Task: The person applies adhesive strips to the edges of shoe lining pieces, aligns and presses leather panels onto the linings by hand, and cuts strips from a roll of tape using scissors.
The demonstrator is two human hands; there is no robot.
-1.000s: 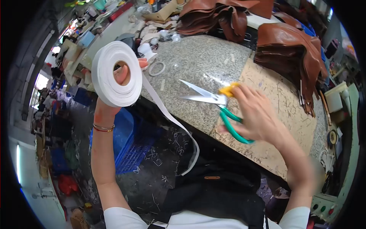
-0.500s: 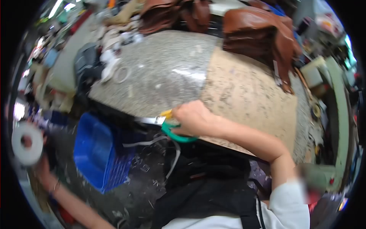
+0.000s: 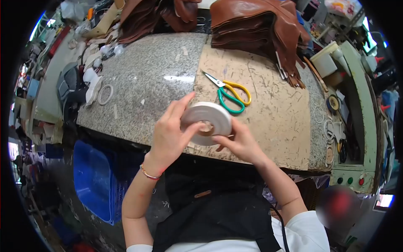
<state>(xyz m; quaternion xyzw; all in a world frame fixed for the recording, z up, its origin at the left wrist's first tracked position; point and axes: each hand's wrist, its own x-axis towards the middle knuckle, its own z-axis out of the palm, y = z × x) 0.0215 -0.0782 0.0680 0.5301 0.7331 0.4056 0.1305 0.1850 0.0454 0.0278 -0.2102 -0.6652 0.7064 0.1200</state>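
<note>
Between my two hands, just above the near edge of the table, I hold a wide roll of white tape [image 3: 212,111]. My left hand [image 3: 170,132] grips it from the left, its thumb near the core and its fingers along the rim. On the other side my right hand [image 3: 241,143] has thumb and fingers closed on the lower right rim. Scissors with one green and one yellow handle [image 3: 228,94] lie just beyond the roll on a scratched tan board [image 3: 277,122], blades pointing to the far left.
Stacks of brown leather pieces [image 3: 247,23] lie along the far side. A white ring [image 3: 105,95] rests on the speckled tabletop [image 3: 142,75] at left. Below it on the floor stands a blue basket [image 3: 90,185]. A green metal cabinet [image 3: 369,138] borders the right side.
My left hand has brought the tape roll from the far left to the front of the table. My right hand has let go of the scissors, now on the board, and holds the roll too.
</note>
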